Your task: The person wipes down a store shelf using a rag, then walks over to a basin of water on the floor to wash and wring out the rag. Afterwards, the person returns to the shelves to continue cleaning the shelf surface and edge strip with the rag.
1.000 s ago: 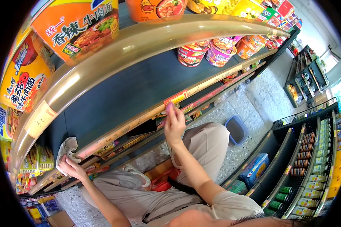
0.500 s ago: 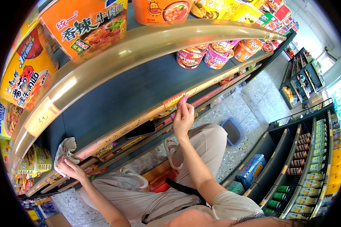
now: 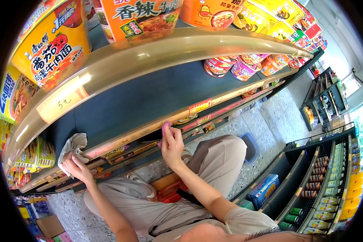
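My left hand (image 3: 78, 169) grips a crumpled pale cloth (image 3: 73, 150) at the left end of the dark shelf (image 3: 129, 101), by its front edge. My right hand (image 3: 173, 147) pinches a small purple cloth (image 3: 165, 128) against the shelf's front label strip (image 3: 143, 130). A red and yellow price label (image 3: 200, 106) sits on that strip to the right of my right hand. Cup noodles (image 3: 244, 68) stand at the shelf's far end.
Above, a clear curved rail (image 3: 157, 44) fronts large noodle tubs (image 3: 52, 46). A blue-grey bin (image 3: 251, 147) stands on the floor beyond my knee. To the right, another shelf unit (image 3: 296, 177) holds cans and a blue box (image 3: 263, 190). A red object (image 3: 171, 192) lies between my legs.
My right hand has moved left along the strip with the purple cloth, away from the red and yellow label. My left hand remains at the shelf's left end. The view has shifted slightly.
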Demonstrator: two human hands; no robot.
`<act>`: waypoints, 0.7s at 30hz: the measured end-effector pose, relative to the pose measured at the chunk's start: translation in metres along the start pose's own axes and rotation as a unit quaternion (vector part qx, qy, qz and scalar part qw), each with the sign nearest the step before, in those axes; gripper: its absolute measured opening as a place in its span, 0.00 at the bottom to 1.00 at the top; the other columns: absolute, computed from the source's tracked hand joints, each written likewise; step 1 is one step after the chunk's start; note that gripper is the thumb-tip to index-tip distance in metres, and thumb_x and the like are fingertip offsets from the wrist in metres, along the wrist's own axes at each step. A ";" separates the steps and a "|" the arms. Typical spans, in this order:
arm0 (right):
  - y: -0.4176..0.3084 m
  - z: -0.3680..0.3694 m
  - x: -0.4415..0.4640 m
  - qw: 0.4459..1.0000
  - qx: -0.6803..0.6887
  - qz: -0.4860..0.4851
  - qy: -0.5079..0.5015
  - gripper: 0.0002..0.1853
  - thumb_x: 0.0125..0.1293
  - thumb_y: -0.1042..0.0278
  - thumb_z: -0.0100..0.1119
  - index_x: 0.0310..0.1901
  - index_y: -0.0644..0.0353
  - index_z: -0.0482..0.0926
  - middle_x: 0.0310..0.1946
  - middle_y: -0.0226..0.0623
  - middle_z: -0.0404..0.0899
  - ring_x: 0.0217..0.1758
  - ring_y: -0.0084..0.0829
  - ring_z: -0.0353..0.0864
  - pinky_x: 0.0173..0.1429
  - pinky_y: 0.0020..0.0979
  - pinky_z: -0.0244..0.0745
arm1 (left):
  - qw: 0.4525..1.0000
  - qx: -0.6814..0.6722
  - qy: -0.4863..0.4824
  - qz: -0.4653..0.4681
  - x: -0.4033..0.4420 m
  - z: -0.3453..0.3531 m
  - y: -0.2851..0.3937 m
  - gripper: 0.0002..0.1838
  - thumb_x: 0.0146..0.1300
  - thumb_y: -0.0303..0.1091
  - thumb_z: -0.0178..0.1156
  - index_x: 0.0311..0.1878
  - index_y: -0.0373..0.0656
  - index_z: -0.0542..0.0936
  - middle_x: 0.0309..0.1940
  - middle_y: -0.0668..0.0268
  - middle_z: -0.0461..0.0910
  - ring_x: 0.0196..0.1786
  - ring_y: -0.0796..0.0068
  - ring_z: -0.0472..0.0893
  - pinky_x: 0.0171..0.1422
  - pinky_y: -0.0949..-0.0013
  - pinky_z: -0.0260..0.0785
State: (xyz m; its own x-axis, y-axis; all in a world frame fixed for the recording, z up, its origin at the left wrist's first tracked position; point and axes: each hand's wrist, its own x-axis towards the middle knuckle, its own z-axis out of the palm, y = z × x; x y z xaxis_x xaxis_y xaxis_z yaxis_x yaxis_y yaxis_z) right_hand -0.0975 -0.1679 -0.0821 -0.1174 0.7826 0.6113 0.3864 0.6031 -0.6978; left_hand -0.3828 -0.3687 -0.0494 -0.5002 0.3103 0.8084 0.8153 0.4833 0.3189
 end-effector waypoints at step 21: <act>0.019 -0.025 0.053 0.993 -0.091 -0.010 0.076 0.18 0.66 0.82 0.57 0.57 0.65 0.79 0.46 0.47 0.75 0.42 0.42 0.80 0.45 0.34 0.77 | 1.000 -0.011 -0.021 -0.017 0.006 -0.008 0.011 0.12 0.73 0.32 0.49 0.50 0.36 0.79 0.49 0.57 0.79 0.58 0.54 0.74 0.68 0.54 0.58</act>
State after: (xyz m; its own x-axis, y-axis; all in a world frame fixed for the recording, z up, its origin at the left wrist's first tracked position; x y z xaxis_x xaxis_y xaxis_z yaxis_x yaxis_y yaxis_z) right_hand -0.0733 -0.1190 -0.0531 0.0077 0.7301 0.6833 0.5467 0.5691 -0.6142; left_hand -0.3743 -0.3678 -0.0374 -0.5389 0.3285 0.7757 0.8039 0.4756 0.3571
